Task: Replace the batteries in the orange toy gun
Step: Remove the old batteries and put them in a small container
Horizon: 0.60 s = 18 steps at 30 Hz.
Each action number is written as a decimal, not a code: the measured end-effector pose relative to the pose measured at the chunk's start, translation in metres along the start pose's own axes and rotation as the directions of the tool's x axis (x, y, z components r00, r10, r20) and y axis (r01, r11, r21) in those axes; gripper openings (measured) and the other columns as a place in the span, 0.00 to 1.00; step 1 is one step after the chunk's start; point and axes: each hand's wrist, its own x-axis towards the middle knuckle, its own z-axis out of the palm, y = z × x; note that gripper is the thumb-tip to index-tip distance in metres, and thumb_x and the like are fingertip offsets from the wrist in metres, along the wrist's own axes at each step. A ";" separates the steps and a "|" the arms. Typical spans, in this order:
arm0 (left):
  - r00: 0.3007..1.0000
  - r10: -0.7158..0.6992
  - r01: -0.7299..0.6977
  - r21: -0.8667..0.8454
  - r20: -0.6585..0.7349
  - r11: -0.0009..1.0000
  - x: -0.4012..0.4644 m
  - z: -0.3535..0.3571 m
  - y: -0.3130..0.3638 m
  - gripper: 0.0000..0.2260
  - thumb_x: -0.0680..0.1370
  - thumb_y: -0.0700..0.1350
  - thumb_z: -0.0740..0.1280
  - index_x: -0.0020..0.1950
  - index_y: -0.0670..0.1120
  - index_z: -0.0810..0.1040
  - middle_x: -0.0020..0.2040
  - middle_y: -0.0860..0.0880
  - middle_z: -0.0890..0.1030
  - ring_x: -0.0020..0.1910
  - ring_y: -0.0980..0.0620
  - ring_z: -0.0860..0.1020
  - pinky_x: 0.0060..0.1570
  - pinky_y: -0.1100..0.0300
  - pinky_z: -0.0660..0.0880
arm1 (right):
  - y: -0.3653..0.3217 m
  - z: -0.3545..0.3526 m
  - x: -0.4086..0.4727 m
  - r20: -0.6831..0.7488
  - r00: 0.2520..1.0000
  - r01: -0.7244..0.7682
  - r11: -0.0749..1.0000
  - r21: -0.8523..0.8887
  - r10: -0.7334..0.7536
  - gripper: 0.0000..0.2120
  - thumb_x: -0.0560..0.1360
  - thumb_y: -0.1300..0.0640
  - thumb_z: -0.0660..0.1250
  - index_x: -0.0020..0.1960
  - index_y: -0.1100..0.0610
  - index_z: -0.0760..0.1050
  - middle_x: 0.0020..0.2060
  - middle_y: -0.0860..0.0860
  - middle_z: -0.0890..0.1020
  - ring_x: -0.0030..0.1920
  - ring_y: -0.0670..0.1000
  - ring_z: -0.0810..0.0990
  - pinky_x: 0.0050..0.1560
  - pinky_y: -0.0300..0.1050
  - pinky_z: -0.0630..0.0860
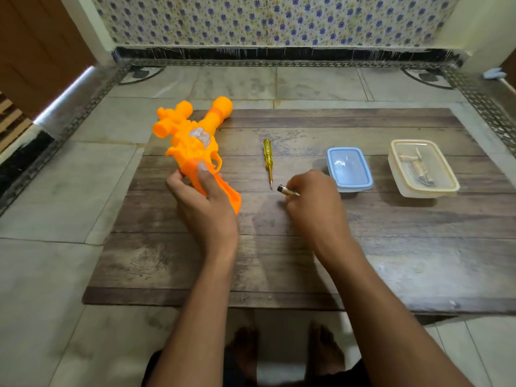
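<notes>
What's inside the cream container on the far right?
Through the clear lid of the cream container a few small brownish cylinders, likely batteries, show beside a curved metallic piece. Glare and blur hide their exact count and type. The blue container beside it looks empty.

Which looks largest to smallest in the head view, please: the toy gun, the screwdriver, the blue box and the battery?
1. toy gun
2. blue box
3. screwdriver, longer than the box but far thinner
4. battery, partly hidden by the right hand

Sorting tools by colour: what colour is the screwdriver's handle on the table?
Translucent yellow; the screwdriver shows clearly in the head view, its only view.
</notes>
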 end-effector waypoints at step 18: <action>0.969 -0.227 0.194 0.265 0.102 0.945 -0.016 -0.018 -0.009 0.26 0.73 0.62 0.71 0.56 0.40 0.78 0.51 0.42 0.84 0.53 0.38 0.83 0.54 0.44 0.79 | 0.007 -0.011 0.003 -0.033 0.999 -0.027 0.981 -0.194 0.021 0.10 0.78 0.63 0.64 0.52 0.58 0.84 0.47 0.59 0.83 0.49 0.63 0.79 0.45 0.50 0.73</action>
